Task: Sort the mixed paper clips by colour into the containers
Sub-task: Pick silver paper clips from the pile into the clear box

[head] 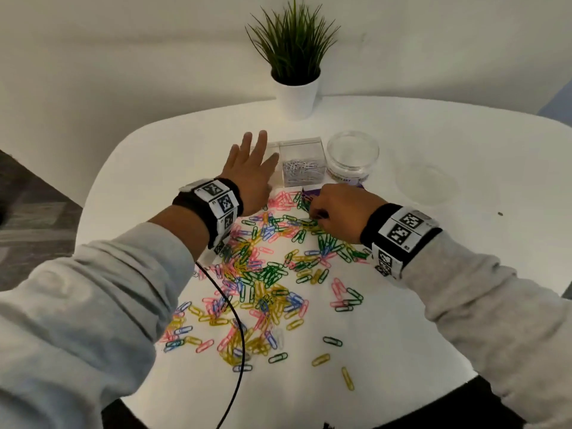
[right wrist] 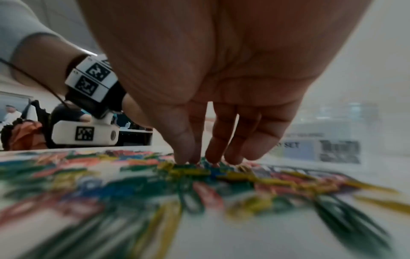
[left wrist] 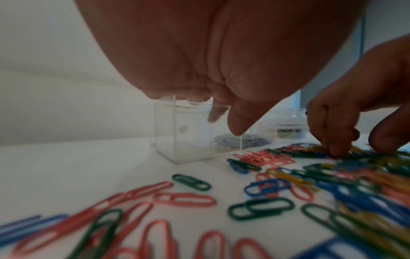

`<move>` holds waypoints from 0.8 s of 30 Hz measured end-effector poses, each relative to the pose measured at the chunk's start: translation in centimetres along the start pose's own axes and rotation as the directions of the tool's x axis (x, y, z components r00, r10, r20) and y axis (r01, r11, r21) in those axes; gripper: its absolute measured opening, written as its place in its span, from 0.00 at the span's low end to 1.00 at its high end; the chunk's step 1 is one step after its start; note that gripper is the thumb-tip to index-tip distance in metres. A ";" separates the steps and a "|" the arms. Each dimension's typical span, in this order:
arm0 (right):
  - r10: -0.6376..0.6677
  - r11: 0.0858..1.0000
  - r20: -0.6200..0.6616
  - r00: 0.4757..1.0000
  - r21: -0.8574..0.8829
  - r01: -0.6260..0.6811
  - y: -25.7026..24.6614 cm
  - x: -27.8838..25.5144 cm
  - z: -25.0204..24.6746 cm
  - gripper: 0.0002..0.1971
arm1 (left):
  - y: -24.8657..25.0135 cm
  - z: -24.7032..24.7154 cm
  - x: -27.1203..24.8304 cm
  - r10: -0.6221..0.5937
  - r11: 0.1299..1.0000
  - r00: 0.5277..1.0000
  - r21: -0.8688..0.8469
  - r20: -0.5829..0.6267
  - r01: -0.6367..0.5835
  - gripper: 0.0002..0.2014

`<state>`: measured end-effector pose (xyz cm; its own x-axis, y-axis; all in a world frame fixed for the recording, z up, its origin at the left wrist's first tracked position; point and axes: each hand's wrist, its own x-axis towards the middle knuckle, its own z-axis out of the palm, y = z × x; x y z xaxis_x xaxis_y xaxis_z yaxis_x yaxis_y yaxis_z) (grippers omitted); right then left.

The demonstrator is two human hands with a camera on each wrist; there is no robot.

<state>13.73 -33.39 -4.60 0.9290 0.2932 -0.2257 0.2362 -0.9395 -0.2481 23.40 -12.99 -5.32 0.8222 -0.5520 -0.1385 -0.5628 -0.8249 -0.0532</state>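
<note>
Mixed paper clips [head: 266,274] in green, pink, yellow and blue lie spread over the white table [head: 418,305]. My left hand [head: 258,157] is open with straight fingers, reaching over an empty clear box [left wrist: 184,140] that stands left of a clear cube holding white clips [head: 301,164]. My right hand [head: 315,213] is curled at the far edge of the pile. Its thumb and fingertips [right wrist: 185,158] pinch at green and yellow clips lying there. Whether a clip has left the table is hidden.
A round clear jar [head: 353,156] with a label stands right of the cube, and a shallow clear dish [head: 428,184] sits further right. A potted plant [head: 298,97] stands at the back. A black cable [head: 238,335] crosses the clips. A purple item [head: 309,191] lies by the cube.
</note>
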 end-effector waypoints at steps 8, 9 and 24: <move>0.034 0.999 -0.042 0.999 0.025 -0.033 0.2 -0.6 0.6 0.14 | 4.1 -0.4 -5.3 0.326 0.940 0.945 -0.098 -0.008 -0.326 0.22; 0.015 0.999 -0.036 0.999 0.031 -0.014 0.0 -0.4 0.6 0.14 | 4.0 0.1 -5.7 0.336 0.938 0.942 -0.092 0.005 -0.334 0.21; 0.037 0.999 -0.013 0.999 -0.003 -0.037 -0.4 1.5 -0.1 0.06 | -1.5 0.5 -8.9 -0.204 0.930 0.977 -0.323 -0.057 0.175 0.14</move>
<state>15.04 -32.61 -4.79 0.9408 0.2561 -0.2222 0.2026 -0.9501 -0.2371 16.85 -6.80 -4.46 0.9230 -0.3786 -0.0683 -0.3523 -0.9031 0.2455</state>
